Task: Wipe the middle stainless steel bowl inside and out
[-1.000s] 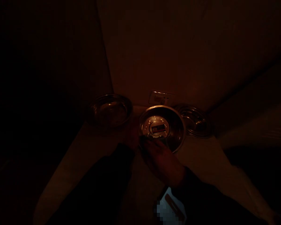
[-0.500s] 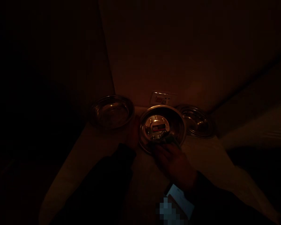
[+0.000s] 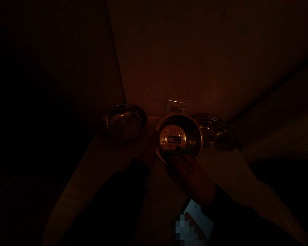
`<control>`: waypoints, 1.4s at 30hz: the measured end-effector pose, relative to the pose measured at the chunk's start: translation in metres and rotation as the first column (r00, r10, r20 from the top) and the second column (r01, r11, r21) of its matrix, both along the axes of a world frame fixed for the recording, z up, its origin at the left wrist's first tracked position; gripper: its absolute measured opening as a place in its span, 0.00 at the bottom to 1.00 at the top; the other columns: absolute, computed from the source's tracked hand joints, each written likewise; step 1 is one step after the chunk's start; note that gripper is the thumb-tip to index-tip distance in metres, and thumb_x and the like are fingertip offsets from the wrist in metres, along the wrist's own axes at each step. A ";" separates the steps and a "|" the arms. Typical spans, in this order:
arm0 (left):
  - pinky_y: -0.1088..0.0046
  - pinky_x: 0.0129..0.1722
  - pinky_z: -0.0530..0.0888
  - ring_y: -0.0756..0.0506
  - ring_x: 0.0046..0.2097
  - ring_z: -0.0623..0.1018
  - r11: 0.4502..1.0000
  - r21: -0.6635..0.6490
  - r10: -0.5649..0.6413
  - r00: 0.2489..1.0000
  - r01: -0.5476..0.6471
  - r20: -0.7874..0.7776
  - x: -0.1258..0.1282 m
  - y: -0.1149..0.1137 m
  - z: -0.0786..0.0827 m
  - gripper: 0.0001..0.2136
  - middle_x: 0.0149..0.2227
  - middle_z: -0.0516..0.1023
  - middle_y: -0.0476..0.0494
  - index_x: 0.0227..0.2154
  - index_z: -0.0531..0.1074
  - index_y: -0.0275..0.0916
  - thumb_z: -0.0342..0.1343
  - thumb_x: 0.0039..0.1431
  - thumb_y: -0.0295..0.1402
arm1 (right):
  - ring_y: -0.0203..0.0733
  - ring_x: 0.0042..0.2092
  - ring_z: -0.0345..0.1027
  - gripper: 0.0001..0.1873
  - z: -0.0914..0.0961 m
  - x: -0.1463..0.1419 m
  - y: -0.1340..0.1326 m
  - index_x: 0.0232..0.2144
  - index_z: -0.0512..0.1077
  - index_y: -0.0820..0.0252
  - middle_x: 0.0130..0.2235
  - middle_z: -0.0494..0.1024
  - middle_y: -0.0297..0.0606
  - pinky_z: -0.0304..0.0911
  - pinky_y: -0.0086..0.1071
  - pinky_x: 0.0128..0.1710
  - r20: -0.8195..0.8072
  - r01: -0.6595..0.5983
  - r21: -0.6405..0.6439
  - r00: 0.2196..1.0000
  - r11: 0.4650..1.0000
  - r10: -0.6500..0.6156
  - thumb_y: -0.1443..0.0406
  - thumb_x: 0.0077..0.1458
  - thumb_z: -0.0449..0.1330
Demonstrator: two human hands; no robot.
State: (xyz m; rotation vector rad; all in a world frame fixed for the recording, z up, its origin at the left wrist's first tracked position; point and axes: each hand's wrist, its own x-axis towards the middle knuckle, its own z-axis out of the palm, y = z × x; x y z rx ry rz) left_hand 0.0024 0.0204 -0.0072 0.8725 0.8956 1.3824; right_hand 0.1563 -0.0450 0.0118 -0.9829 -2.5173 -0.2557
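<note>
In the dim head view a shiny metal bowl (image 3: pixel 195 138) sits at the middle of the table, a dark label (image 3: pixel 175 139) on its inner bottom. My left hand (image 3: pixel 150 147), very dark, grips the bowl's left side; its fingertips are hard to see. Over the near rim reaches my right hand (image 3: pixel 192 176), its fingers bent down into the bowl. Beneath those fingers is a dark, greenish thing (image 3: pixel 186 150), too dim to name. Below my right wrist lies a lit phone-like screen (image 3: pixel 199 218), partly covered by the sleeve and pixelated.
A second metal bowl (image 3: pixel 124 136) stands to the left. On the right a wide metal dish (image 3: pixel 220 143) lies close to the middle bowl. A wall socket plate (image 3: pixel 179 106) is behind, low on the wall (image 3: pixel 169 61). The pale table (image 3: pixel 228 174) narrows towards the wall.
The middle bowl has tilted or shifted slightly to the right, and my left hand has moved right with it. My right hand has barely moved at the near rim.
</note>
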 end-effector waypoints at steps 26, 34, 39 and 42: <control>0.71 0.46 0.70 0.48 0.37 0.76 0.963 -0.027 0.258 0.945 -0.268 -0.202 -0.008 -0.003 0.018 0.16 0.32 0.78 0.48 0.30 0.74 0.38 0.42 0.65 0.37 | 0.46 0.41 0.66 0.06 0.005 -0.028 0.005 0.38 0.69 0.63 0.39 0.74 0.45 0.68 0.39 0.40 -0.290 -0.086 -0.335 0.957 0.938 -0.016 0.71 0.58 0.54; 0.70 0.47 0.70 0.46 0.41 0.76 0.985 -0.033 0.165 0.979 -0.170 -0.119 -0.001 -0.010 0.022 0.17 0.37 0.80 0.45 0.33 0.76 0.37 0.44 0.64 0.40 | 0.45 0.39 0.65 0.05 0.016 0.008 0.001 0.34 0.69 0.60 0.36 0.73 0.42 0.64 0.38 0.38 -0.078 -0.003 -0.444 0.996 0.896 -0.035 0.71 0.58 0.53; 0.68 0.44 0.71 0.46 0.37 0.77 0.979 -0.051 0.191 0.976 -0.197 -0.105 -0.002 -0.010 0.019 0.19 0.32 0.79 0.45 0.31 0.75 0.37 0.45 0.62 0.45 | 0.42 0.37 0.66 0.05 0.012 -0.018 0.006 0.31 0.66 0.59 0.35 0.71 0.39 0.64 0.35 0.36 -0.249 0.006 -0.527 0.955 0.850 -0.161 0.73 0.53 0.55; 0.67 0.45 0.71 0.45 0.38 0.77 0.968 -0.075 0.228 0.963 -0.240 -0.147 -0.004 -0.010 0.017 0.19 0.31 0.79 0.45 0.30 0.74 0.37 0.46 0.61 0.46 | 0.43 0.38 0.65 0.05 0.012 -0.018 0.006 0.32 0.67 0.60 0.36 0.71 0.41 0.64 0.36 0.37 -0.228 -0.007 -0.522 0.965 0.853 -0.131 0.72 0.53 0.54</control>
